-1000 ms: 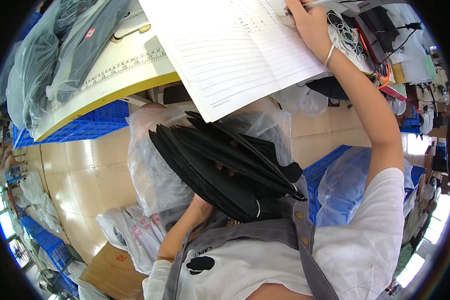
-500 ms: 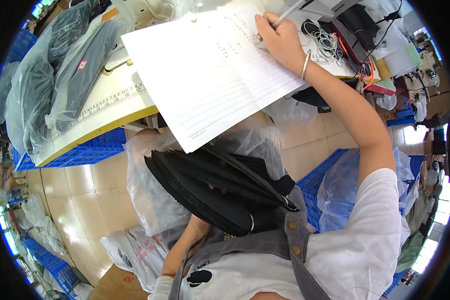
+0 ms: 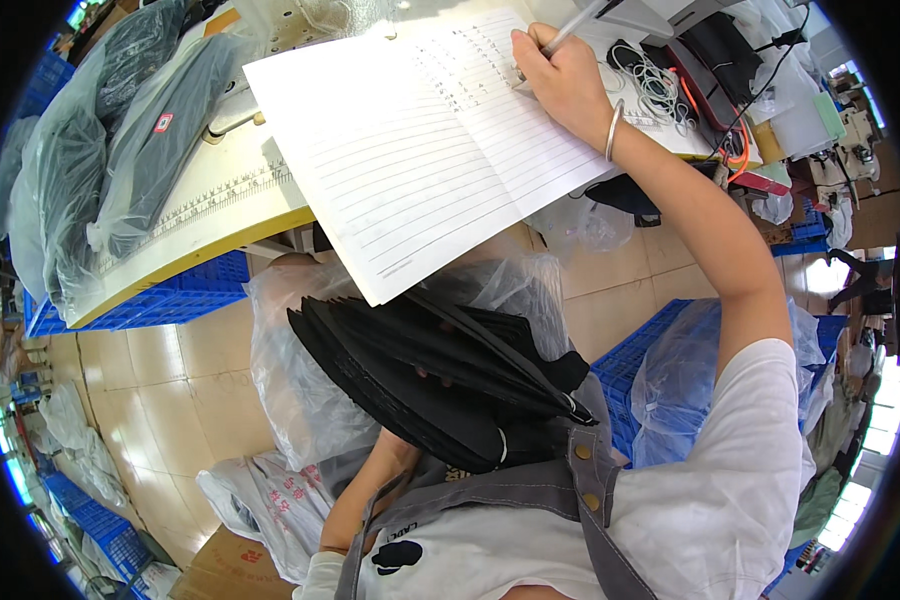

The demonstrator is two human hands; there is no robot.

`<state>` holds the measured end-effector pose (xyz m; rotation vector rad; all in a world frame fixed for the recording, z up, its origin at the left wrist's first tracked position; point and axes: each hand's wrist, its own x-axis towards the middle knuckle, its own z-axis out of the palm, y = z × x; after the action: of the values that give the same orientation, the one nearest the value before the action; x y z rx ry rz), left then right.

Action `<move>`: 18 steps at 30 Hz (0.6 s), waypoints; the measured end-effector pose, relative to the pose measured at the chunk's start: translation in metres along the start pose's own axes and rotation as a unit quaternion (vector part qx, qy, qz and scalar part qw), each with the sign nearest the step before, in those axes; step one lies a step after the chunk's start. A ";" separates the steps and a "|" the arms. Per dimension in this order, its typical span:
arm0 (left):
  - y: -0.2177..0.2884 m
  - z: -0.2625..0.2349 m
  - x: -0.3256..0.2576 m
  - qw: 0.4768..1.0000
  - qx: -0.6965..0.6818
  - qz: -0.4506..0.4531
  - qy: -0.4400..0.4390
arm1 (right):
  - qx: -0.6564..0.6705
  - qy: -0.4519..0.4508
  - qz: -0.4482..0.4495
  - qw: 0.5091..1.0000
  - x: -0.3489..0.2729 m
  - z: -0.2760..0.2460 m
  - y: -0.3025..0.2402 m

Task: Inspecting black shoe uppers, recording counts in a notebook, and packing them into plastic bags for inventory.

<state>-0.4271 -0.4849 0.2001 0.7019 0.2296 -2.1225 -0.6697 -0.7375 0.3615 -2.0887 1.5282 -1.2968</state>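
My right hand (image 3: 562, 88) is closed around a pen (image 3: 575, 25), its tip at the right page of an open lined notebook (image 3: 390, 170). Handwritten marks run down the upper part of that page near the fold, while the left page shows only ruled lines. Below the notebook, a thick stack of black fabric pieces (image 3: 420, 385) rests over my lap. My left hand (image 3: 398, 448) reaches under and into this stack, gripping it; most of the hand is hidden, with only bits of fingers showing between the layers.
The notebook lies on a pale worktable (image 3: 220, 215) with a printed ruler edge. Plastic-wrapped dark garments (image 3: 150, 150) lie at its left. Coiled white cable (image 3: 660, 90) sits right of my hand. Blue crates (image 3: 620, 370), a clear plastic bag (image 3: 300, 400) and a cardboard box (image 3: 232, 565) stand below.
Both hands stay nearly in place, and the pen has shifted only slightly. The ruled lines and writing on the notebook look darker and clearer now.
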 end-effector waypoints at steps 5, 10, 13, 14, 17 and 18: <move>0.000 -0.001 -0.001 1.000 -0.006 -0.002 0.022 | -0.011 -0.002 -0.009 1.000 0.000 0.001 0.003; 0.000 0.002 0.001 0.999 -0.011 0.003 0.044 | -0.002 -0.013 0.025 1.000 -0.001 0.000 0.003; 0.002 0.002 0.002 0.998 -0.014 0.006 0.059 | 0.006 -0.005 0.010 1.000 -0.002 0.000 0.005; 0.002 0.002 0.003 0.998 -0.015 0.006 0.064 | 0.007 -0.006 0.011 1.000 -0.001 0.001 0.005; 0.002 0.001 0.001 0.997 -0.019 0.010 0.079 | -0.008 0.010 -0.001 1.000 0.000 0.005 0.006; 0.002 0.001 0.002 0.996 -0.021 0.014 0.085 | 0.010 0.044 -0.009 0.999 -0.001 0.007 0.008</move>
<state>-0.4263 -0.4877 0.2001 0.8564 0.3534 -2.0278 -0.6698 -0.7419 0.3522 -2.0630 1.5277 -1.4218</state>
